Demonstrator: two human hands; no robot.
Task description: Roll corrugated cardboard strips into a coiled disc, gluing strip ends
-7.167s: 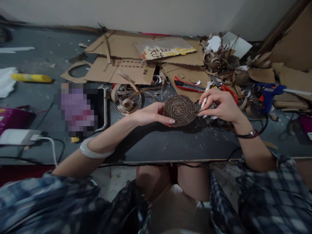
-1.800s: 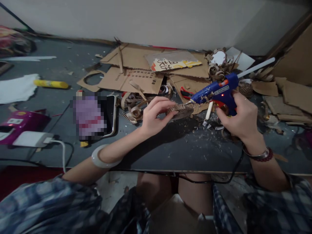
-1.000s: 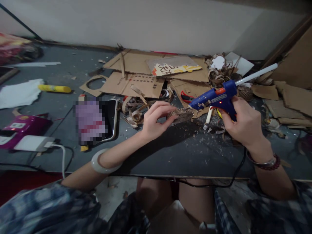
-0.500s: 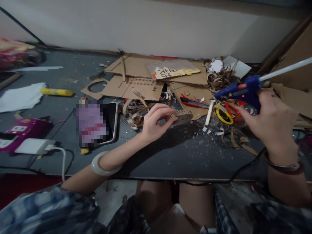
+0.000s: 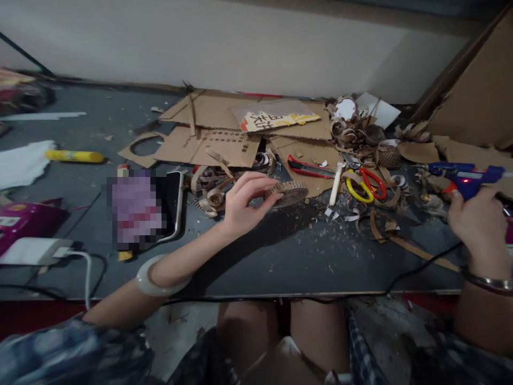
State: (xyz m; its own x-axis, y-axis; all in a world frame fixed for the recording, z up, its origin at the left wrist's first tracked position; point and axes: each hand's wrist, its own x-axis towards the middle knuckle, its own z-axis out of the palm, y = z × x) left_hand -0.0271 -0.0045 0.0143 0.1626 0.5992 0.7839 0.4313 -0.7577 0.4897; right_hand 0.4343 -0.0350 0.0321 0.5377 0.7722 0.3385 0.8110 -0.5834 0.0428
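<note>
Between the thumb and fingers of my left hand (image 5: 249,206) is a round cardboard disc (image 5: 294,193) with a corrugated edge, held above the table's middle. My right hand (image 5: 481,219), at the far right, grips a blue hot glue gun (image 5: 467,176) whose nozzle points left; a small red light glows on it. Scissors (image 5: 365,185) with yellow and red handles lie between the two hands. Close behind the disc are a red utility knife (image 5: 310,167) and a white stick (image 5: 335,184).
Flat cardboard pieces (image 5: 212,145) and curled strips (image 5: 212,198) lie along the back. On the left are a phone (image 5: 175,206), a yellow glue tube (image 5: 74,156), and a purple power strip (image 5: 30,219) with a white charger (image 5: 36,251). A black cord (image 5: 420,267) crosses the right side.
My right hand has moved right and lower with the glue gun, away from the disc. My left hand still holds the disc. The view has shifted slightly right.
</note>
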